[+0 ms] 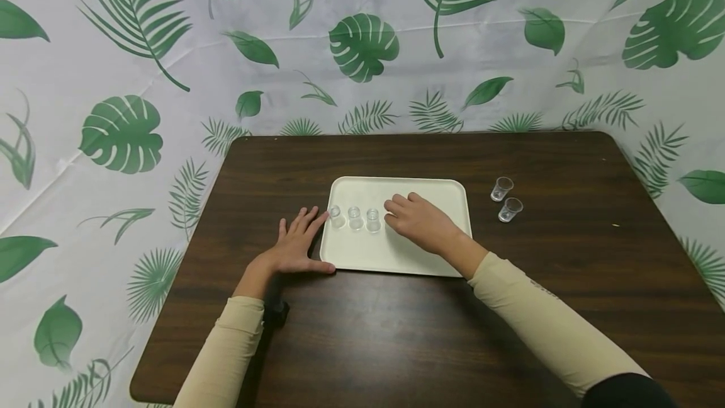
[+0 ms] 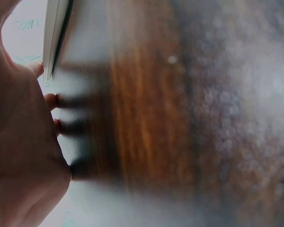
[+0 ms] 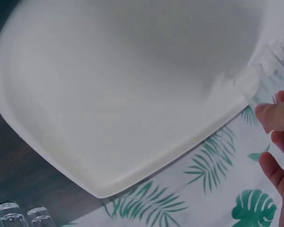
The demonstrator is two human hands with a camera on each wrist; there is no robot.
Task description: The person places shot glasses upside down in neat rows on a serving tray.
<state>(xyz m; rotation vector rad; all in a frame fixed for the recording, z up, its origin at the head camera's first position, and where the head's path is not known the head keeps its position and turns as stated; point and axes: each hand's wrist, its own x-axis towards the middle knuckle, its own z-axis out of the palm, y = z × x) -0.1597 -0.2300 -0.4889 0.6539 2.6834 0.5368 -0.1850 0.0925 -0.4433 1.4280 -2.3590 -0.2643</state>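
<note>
Fingertips (image 3: 265, 113) of the right hand (image 1: 420, 222) appear to pinch a clear glass (image 3: 258, 87), its wide rim turned down to the tray; whether that rim touches the surface I cannot tell. The left hand (image 1: 291, 247) is spread on the desk (image 1: 396, 345), index finger at the left rim of the white tray (image 1: 351, 254) and thumb at its near left corner.

The relation that counts: the pinched glass lies at the right end of a row of three inverted glasses (image 1: 355, 218), just beside the nearest one. That row runs left to right along the tray's long axis, on its left half, between the two hands; the right hand is closer to its open end.

Farther right, off the tray, two upright glasses (image 1: 511, 210) stand close together. Beyond the desk's far edge hangs a leaf-printed cloth (image 1: 306, 80).
</note>
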